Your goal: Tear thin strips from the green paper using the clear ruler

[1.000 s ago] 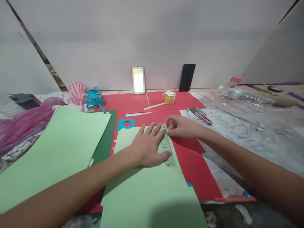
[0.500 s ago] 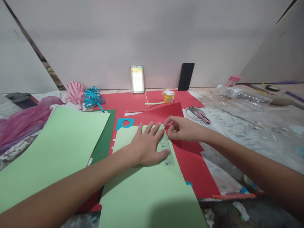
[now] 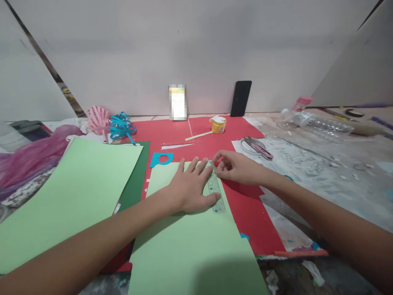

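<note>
My left hand (image 3: 190,189) lies flat, fingers spread, pressing a clear ruler (image 3: 215,192) onto a light green paper sheet (image 3: 190,241). The ruler runs along the sheet's right edge. My right hand (image 3: 238,167) pinches the far right corner of that green sheet between thumb and fingers, just past the ruler's top end. Both rest over a red sheet (image 3: 245,205) that covers the middle of the table.
A second light green sheet (image 3: 67,196) over dark green paper lies left. Scissors (image 3: 256,147), a yellow jar (image 3: 219,125), a dark phone (image 3: 241,98), a plastic bottle (image 3: 319,123), pink and blue paper curls (image 3: 110,123) and a blue cutout (image 3: 161,159) surround the work.
Half a second ago a part of the red sheet was lifted behind my hands; it lies flat again now. My hands have barely moved.
</note>
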Demonstrator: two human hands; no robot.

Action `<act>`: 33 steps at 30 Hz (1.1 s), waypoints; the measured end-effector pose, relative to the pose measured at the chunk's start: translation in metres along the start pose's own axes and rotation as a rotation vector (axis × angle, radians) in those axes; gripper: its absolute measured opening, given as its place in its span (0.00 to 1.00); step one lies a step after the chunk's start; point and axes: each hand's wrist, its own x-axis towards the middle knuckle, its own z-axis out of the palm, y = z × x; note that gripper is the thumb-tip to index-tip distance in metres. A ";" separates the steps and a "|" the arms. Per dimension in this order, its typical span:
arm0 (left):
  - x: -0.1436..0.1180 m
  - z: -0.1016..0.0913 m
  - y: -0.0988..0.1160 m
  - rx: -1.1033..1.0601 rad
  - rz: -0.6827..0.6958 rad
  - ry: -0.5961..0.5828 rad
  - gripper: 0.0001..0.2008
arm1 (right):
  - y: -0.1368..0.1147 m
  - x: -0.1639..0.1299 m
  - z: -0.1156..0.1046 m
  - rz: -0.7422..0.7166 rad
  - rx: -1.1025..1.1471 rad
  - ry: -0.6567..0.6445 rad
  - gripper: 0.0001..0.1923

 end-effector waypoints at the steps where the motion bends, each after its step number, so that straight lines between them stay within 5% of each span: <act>1: 0.000 0.000 0.000 0.000 0.000 -0.001 0.40 | 0.000 0.000 0.000 0.005 0.018 -0.008 0.13; 19: 0.000 0.001 0.000 -0.013 0.004 0.020 0.36 | -0.020 -0.011 0.005 0.039 -0.065 0.009 0.13; 33: -0.001 -0.001 0.001 -0.031 -0.007 -0.002 0.41 | -0.014 -0.020 -0.006 0.082 0.060 -0.129 0.16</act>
